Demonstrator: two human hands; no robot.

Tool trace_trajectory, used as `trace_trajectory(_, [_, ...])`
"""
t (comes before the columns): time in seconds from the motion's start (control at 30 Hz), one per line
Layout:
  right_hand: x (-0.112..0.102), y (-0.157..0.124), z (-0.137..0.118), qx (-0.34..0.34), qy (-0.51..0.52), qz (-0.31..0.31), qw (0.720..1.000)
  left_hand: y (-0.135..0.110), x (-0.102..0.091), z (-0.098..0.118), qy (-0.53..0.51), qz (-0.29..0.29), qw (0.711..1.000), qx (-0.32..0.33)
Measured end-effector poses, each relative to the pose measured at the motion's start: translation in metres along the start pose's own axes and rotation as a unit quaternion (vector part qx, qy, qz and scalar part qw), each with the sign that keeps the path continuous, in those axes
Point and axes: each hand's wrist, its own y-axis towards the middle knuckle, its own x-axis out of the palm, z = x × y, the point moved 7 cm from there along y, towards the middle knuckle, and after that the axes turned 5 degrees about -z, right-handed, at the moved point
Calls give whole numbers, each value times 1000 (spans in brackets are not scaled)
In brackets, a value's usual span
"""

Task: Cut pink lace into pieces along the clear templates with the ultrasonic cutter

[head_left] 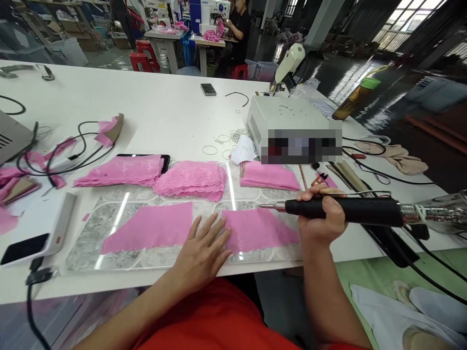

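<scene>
Your left hand [204,253] lay flat, fingers spread wide, fingertips on the near-left edge of a pink cloth piece [262,231] on the marbled mat [87,243] at the desk's [164,112] front. Your right hand [321,218] was wrapped tight round a black-handled tool [350,210], its metal tip by that piece's far edge. A second pink piece [149,227] lay just left of your fingers. Behind sat stacks of pink lace [191,180], then a white box [288,119].

Table [164,112] lies open beyond the pink stacks [189,180]; white box [280,116] and cables [386,178] block the right.
</scene>
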Motion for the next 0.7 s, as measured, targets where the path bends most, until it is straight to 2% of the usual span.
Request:
trace_trajectory(0.13, [-18,2,-5,-16,-27,18,999,2,2,0,14,-8,1000,1])
trace_trajectory(0.27, [-26,2,-5,-21,-31,31,999,2,4,-1,19,-13,1000,-4])
trace_trajectory(0.7, [-25,3,0,-12,-26,27,999,1,3,-1,25,-11,1000,-6])
